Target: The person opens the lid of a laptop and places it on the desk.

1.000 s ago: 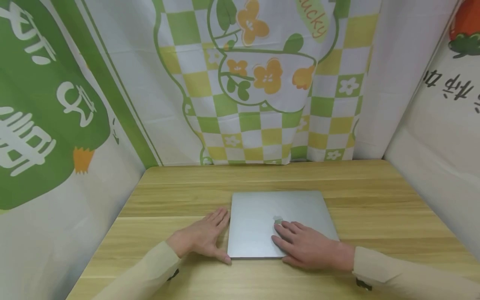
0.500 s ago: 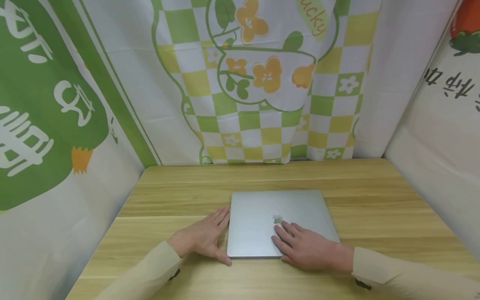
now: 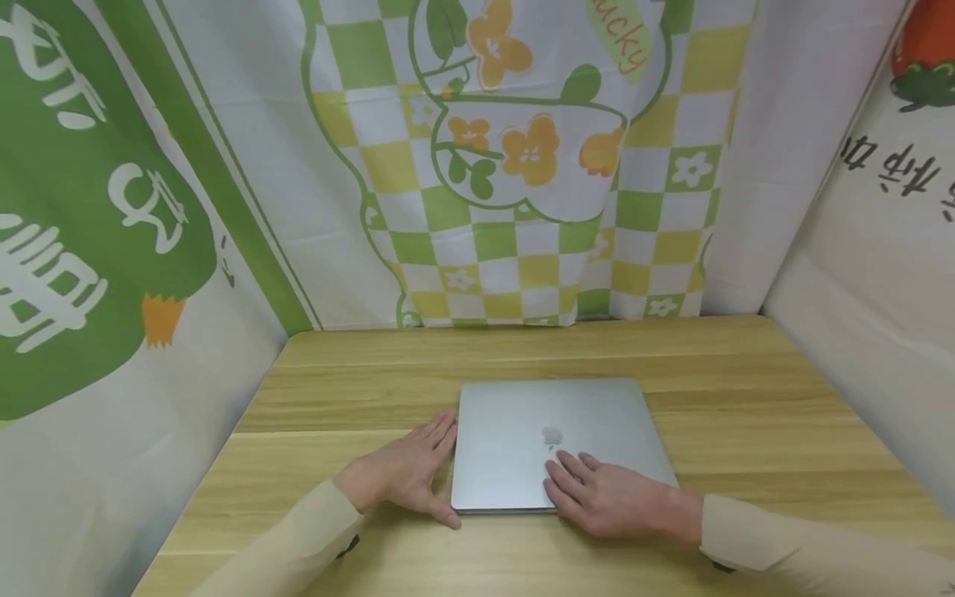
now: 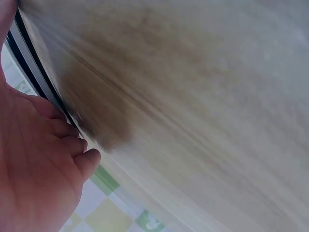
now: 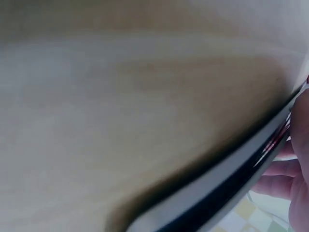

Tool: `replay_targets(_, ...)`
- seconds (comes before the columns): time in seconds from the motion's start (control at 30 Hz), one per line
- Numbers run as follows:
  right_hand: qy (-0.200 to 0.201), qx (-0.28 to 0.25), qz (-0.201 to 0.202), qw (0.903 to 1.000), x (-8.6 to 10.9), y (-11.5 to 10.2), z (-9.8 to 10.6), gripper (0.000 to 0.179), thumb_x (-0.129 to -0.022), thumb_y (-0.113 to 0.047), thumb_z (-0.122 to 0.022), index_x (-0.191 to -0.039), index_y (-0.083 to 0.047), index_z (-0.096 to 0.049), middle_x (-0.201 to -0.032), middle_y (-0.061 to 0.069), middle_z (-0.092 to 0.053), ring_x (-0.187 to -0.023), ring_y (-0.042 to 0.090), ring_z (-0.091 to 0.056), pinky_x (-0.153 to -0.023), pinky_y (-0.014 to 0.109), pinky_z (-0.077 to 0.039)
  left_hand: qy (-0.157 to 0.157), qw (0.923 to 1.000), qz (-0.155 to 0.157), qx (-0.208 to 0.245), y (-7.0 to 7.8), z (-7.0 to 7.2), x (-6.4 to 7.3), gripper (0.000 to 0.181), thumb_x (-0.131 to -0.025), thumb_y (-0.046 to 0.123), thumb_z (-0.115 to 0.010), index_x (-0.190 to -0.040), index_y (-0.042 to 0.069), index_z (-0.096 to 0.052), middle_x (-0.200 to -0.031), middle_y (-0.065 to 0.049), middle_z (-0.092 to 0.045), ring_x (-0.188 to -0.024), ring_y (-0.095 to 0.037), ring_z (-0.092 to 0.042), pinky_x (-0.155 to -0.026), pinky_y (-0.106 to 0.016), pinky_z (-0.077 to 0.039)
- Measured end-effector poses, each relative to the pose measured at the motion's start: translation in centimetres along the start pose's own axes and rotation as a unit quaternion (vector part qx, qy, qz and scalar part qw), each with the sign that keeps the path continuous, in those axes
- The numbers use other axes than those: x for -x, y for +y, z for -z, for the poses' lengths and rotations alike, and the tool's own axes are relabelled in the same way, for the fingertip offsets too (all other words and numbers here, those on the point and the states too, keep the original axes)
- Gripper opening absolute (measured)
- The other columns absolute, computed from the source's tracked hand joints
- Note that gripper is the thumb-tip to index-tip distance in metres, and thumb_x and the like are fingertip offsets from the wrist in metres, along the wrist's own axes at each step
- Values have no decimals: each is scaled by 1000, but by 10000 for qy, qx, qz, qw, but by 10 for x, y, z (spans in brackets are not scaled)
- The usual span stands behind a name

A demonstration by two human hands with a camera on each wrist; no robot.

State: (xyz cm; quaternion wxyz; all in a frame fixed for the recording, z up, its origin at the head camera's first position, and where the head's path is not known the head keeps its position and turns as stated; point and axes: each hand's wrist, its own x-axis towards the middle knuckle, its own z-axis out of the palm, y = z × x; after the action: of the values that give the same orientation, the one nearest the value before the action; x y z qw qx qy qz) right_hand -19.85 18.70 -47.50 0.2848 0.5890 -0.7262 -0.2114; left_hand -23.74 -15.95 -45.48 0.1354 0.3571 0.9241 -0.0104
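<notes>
A silver laptop (image 3: pixel 507 439) lies flat on the wooden table, its lid showing a logo. My left hand (image 3: pixel 403 473) rests against its left side, fingers extended and thumb at the near left corner. In the left wrist view, those fingers (image 4: pixel 87 162) touch the laptop's side edge. My right hand (image 3: pixel 612 497) lies over the near right part, fingertips on top of the lid. The right wrist view shows a dark narrow gap between the base and the lid (image 5: pixel 241 189), slightly raised at the front. The right thumb is hidden from above, at the front edge.
The wooden table (image 3: pixel 358 373) extends around the laptop on all sides. A checked, flowered cloth (image 3: pixel 515 257) hangs behind its back edge. Printed cloths hang at the left (image 3: pixel 75 207) and right (image 3: pixel 880 265).
The right hand's fingertips have slid slightly toward the near edge, uncovering more of the logo. A thin dark line now shows along the laptop's front edge. My left hand stays in place.
</notes>
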Motion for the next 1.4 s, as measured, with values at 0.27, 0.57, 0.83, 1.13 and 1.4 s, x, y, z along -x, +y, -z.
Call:
replay_targets(0.27, -62, 51, 202, 9998, -1, 5, 4, 50, -107, -13, -13, -125, -5, -58, -121, 14, -68, -108, 26, -70, -77, 34, -63, 67, 10000, -13, -66, 1, 0, -1, 135, -67, 90, -54, -154, -5, -13, -163, -26, -4, -152, -38, -10, -124, -46, -20)
replay_targets(0.57, 173, -21, 57, 9998, 1, 3, 3, 50, -107, -11, -13, -123, -6, -59, -120, 13, -69, -106, 26, -70, -76, 34, -63, 198, 9995, 45, -224, 1, -3, -4, 130, -72, 91, -46, -155, -4, -14, -163, -24, -10, -152, -35, -12, -124, -43, -22)
replay_targets(0.83, 184, -535, -378, 9977, 7, -1, 0, 42, -110, -22, -23, -131, -9, -56, -129, 10, -66, -113, 22, -68, -78, 34, -62, 167, 9989, 87, -422, 2, -3, -4, 131, -71, 92, -45, -155, -4, -15, -163, -23, -10, -152, -35, -13, -124, -43, -23)
replay_targets(1.13, 42, -586, -571, 9966, 11, -1, 1, 43, -110, -25, -19, -131, -11, -53, -125, 11, -64, -110, 27, -67, -79, 36, -61, 189, 9985, 51, -503, 3, 0, -3, 131, -70, 93, -45, -154, -4, -18, -163, -24, -12, -152, -36, -15, -124, -44, -24)
replay_targets(1.4, 148, -281, -455, 9985, 10, 3, 3, 45, -110, -25, -17, -130, -9, -53, -122, 11, -66, -105, 26, -69, -73, 34, -62, 172, 9988, 81, -459, 2, 0, -2, 131, -70, 92, -45, -155, -3, -16, -163, -23, -9, -152, -36, -13, -124, -45, -23)
